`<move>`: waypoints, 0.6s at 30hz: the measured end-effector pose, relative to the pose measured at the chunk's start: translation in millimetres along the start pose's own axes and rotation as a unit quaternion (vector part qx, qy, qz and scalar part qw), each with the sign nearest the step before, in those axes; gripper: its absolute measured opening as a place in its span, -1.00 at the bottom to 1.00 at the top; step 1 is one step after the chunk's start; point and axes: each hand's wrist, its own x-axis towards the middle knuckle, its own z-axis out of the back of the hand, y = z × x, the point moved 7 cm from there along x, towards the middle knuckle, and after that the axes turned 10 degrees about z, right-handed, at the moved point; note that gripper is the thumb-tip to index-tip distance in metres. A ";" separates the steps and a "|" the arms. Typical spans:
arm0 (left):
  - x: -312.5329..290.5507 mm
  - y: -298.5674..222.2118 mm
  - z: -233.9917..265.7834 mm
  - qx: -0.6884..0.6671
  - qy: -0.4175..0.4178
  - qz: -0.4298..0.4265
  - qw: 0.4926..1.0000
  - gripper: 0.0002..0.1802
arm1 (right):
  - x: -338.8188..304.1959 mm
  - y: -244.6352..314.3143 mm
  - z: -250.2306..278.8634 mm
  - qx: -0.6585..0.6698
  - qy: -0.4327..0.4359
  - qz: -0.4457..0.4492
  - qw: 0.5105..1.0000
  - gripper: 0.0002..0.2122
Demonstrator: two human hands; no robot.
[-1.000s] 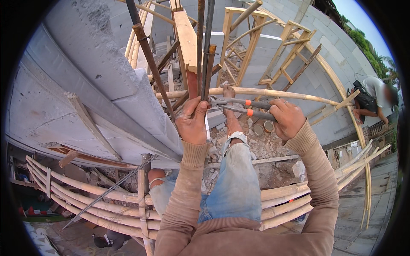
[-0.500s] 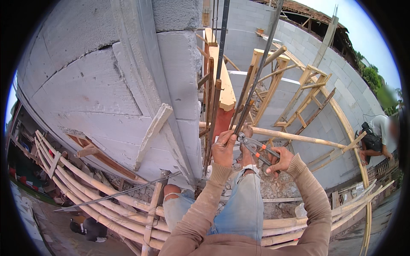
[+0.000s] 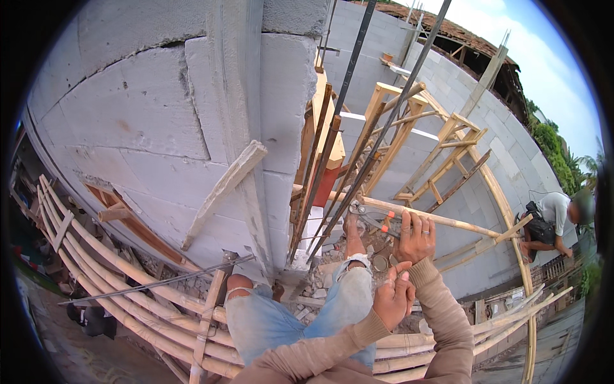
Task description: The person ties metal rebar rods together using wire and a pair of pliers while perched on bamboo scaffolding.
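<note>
My right hand [image 3: 414,238] is closed around the pincers [image 3: 377,219], which have grey metal jaws and orange marks on dark handles. The jaws point left, close to the dark steel bars, and I cannot tell if they touch anything. Just below, my left hand [image 3: 393,299] is closed, thumb and finger pinched together by the right palm. What it pinches, if anything, is too small to make out. Several upright reinforcing bars [image 3: 368,168] rise left of the pincers, beside the block wall.
A pale block wall [image 3: 134,109] fills the left. Bamboo poles [image 3: 153,288] run across below, and one bamboo pole [image 3: 441,221] crosses behind my hands. Timber trestles [image 3: 400,128] stand beyond. Rubble [image 3: 313,285] lies around my feet. Another person [image 3: 550,217] crouches at the far right.
My left hand has left the steel bars and moved right and down beside my right hand. The pincers have come away from where the left hand was. The view has shifted slightly.
</note>
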 end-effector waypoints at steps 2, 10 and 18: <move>4.6 9.9 0.9 0.062 -0.042 -0.056 0.996 -0.61 | 0.1 -4.1 -7.0 0.009 0.030 0.009 0.999 -0.45; 24.0 8.3 55.7 0.200 -0.136 -0.094 0.966 -0.67 | 0.5 -24.1 -60.4 0.466 0.249 -0.061 0.847 -0.73; 15.8 -15.9 99.8 0.291 -0.195 -0.108 0.930 -0.51 | -8.7 1.6 -57.6 0.564 0.389 -0.211 0.697 -0.67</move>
